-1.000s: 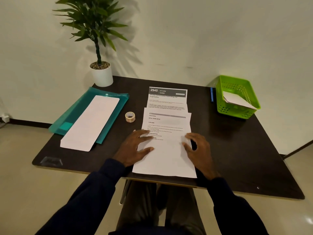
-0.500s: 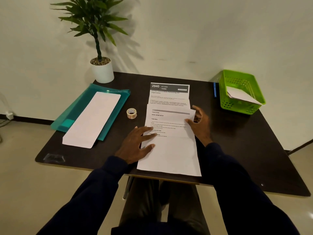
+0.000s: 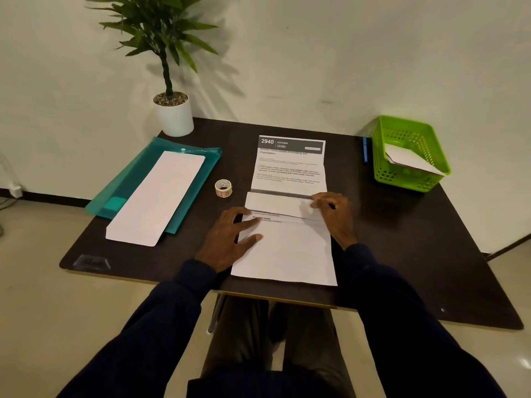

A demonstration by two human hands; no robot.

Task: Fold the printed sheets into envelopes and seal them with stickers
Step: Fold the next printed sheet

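The working sheet point(image 3: 284, 251) lies flat at the near edge of the dark table point(image 3: 416, 254), directly in front of the person. Its far edge is turned over toward the person, showing a blank white flap, so the first fold appears to be in hand and not yet creased down. The left hand point(image 3: 230, 239) rests open, fingers spread, pinning the sheet's left margin. The right hand point(image 3: 333, 211) is closed in a pinch on the flap's right end.

Progress, as judged from the table: early to middle. One folded white piece point(image 3: 411, 160) sits in the green basket point(image 3: 408, 179) at the right, probably a finished item (no sticker can be made out on it). A stack of long white envelopes or blank sheets point(image 3: 156, 199), which of the two I cannot tell, rests on a teal folder point(image 3: 138, 179) at the left. The sticker roll point(image 3: 223, 188) stands untouched just left of the papers. Remaining for this sheet: completing the folds and sealing.

Legible writing: a second printed sheet point(image 3: 290, 165) beyond the first is headed "2940" and "KITCHEN", with a title reading approximately "Kitchen Consumables ... Organization". The smaller text is unreadable.
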